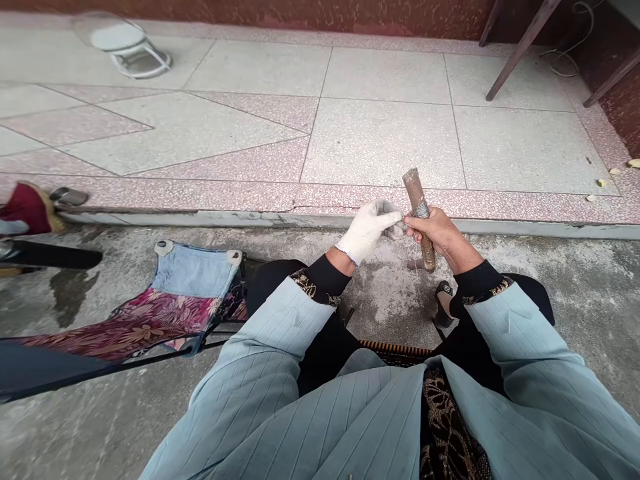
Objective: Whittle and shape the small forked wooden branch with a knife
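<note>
My right hand [437,229], bare, is closed around a brown wooden stick [414,189] that stands up at a slight tilt. Grey cord or wire [421,211] is wound about the stick's middle, just above my fingers. A short brown piece [415,265] juts out to the left near the stick's lower end; whether it is joined on cannot be told. My left hand [371,228] wears a white knit glove. Its thumb and fingers are pinched together, touching my right fingertips, and what they hold is too small to make out. A thin strand hangs below the hands.
A low step edge [240,219] runs across in front, with tiled floor above it. To the left stand a folding chair with floral cloth [170,313] and a dark tube [55,255]. A round white stool [133,48] is farther back; wooden legs [523,50] stand at upper right.
</note>
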The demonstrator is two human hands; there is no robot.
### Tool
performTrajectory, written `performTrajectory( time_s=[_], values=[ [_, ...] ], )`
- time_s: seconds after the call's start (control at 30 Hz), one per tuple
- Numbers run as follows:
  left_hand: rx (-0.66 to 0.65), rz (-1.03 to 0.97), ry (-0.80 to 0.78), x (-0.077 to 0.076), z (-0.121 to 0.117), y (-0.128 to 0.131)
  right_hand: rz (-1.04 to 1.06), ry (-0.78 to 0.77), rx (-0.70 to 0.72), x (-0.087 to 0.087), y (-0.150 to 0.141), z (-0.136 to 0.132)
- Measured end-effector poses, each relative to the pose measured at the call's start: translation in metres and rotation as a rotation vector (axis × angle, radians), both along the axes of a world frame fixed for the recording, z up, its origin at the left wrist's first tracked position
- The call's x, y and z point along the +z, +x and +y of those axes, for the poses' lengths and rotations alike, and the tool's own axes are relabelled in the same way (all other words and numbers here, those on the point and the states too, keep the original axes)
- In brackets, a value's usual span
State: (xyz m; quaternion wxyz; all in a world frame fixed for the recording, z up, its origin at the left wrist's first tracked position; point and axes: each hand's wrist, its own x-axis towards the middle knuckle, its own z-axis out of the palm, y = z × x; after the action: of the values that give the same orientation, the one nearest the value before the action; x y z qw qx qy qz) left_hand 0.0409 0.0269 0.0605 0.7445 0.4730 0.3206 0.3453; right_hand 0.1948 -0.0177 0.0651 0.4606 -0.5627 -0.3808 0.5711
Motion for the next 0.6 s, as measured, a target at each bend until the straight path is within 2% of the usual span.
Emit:
performTrajectory(
  time_s=[0.1, 0.23, 0.6],
  values=[
    [-0.021, 0.067, 0.045, 0.0006, -0.0004, -0.0007, 0.012, -0.021, -0.069, -0.0004, -0.0009, 0.0014],
    [-0.068, 0.024, 0.025, 0.0018, -0.0003, -0.0028, 0.081, -0.032, -0.096, 0.0024, 0.0003, 0.0015],
    [-0.073, -0.119, -0.014, -0.0017, 0.0041, -0.0054, 0.229, 0.003, 0.055, 0.0063, 0.003, -0.0034]
  ],
)
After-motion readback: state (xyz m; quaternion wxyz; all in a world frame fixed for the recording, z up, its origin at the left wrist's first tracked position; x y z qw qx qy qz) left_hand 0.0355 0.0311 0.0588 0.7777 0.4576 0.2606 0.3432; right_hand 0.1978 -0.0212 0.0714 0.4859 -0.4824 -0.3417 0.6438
